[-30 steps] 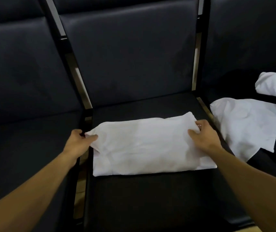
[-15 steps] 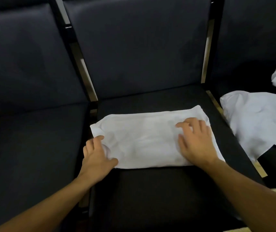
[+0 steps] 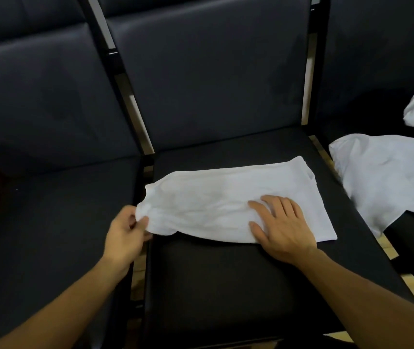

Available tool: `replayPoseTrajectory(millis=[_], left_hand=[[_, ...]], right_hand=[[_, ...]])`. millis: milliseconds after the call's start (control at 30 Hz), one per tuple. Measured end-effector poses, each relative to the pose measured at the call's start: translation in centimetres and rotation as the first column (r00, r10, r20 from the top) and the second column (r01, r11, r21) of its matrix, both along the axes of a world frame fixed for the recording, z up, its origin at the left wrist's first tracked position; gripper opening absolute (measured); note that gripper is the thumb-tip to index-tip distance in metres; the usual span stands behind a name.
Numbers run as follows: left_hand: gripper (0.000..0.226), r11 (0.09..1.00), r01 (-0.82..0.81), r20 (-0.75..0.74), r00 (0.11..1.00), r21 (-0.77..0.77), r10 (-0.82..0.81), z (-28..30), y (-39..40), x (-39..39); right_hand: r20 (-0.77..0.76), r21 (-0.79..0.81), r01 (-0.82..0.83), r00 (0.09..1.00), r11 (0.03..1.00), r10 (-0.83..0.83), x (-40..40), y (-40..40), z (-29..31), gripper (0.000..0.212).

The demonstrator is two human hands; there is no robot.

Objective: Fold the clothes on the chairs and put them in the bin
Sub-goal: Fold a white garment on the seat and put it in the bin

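Here the left hand [image 3: 125, 235] pinches the lifted left end of the folded white cloth garment [image 3: 228, 200] while the right hand [image 3: 282, 226] presses flat-fingered on its near right part, on the middle black padded chair seat [image 3: 226, 285], near loose white clothes [image 3: 382, 177] on the right.

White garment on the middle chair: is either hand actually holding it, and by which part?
The left hand pinches the folded white garment at its left end, lifting it slightly. The right hand only lies flat on its right half, gripping nothing.
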State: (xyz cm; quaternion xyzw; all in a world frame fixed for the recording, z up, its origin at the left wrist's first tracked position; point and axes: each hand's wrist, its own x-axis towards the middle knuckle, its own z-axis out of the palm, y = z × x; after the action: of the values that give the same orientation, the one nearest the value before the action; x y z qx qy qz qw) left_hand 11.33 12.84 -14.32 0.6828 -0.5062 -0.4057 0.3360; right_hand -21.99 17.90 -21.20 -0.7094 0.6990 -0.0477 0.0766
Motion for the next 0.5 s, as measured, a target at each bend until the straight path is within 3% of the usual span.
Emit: replayPoseTrajectory(millis=[67,133,200,233,267,333,433,500], left_hand=[[0.01,0.99,-0.134,-0.348,0.927,0.047,0.142,1.3,-0.2,0.1],[0.014,0.978,-0.163,-0.561,0.801,0.133,0.21,2.3,-0.4,0.2],[0.015,0.98,-0.108,-0.628,0.754,0.169,0.191,2.6,-0.6,0.7],[0.013,0.986,-0.056,-0.607,0.782,0.156,0.14,2.5,-0.8,1.2],[0.009,0.992,0.019,-0.527,0.848,0.127,0.052,2.4,-0.9,1.9],[0.012,0.97,0.221,-0.193,0.961,0.106,-0.198,1.7,-0.9,3.3],[0.008,0.898,0.381,0.219,0.878,0.219,-0.426,0.5,-0.6,4.4],[0.007,0.916,0.365,0.43,0.809,0.168,-0.401,0.0,-0.7,4.3]], right_hand=[[0.001,0.006,0.007,1.0,1.0,-0.007,-0.2,-0.1,0.0,0.061],[0.001,0.013,0.01,1.0,1.0,-0.01,-0.4,-0.1,0.0,0.061],[0.012,0.018,0.007,1.0,1.0,-0.007,-0.4,-0.2,0.1,0.062],[0.018,0.022,0.002,1.0,1.0,-0.002,-0.6,-0.2,0.1,0.062],[0.026,0.024,-0.006,1.0,1.0,0.005,-0.8,-0.2,0.2,0.062],[0.04,0.028,-0.028,0.999,0.999,0.027,-1.6,-0.2,0.3,0.065],[0.048,0.058,-0.075,0.996,0.995,0.073,-2.9,-0.1,0.6,0.067],[0.095,0.068,-0.082,0.993,0.994,0.075,-3.5,-0.1,1.1,0.069]])
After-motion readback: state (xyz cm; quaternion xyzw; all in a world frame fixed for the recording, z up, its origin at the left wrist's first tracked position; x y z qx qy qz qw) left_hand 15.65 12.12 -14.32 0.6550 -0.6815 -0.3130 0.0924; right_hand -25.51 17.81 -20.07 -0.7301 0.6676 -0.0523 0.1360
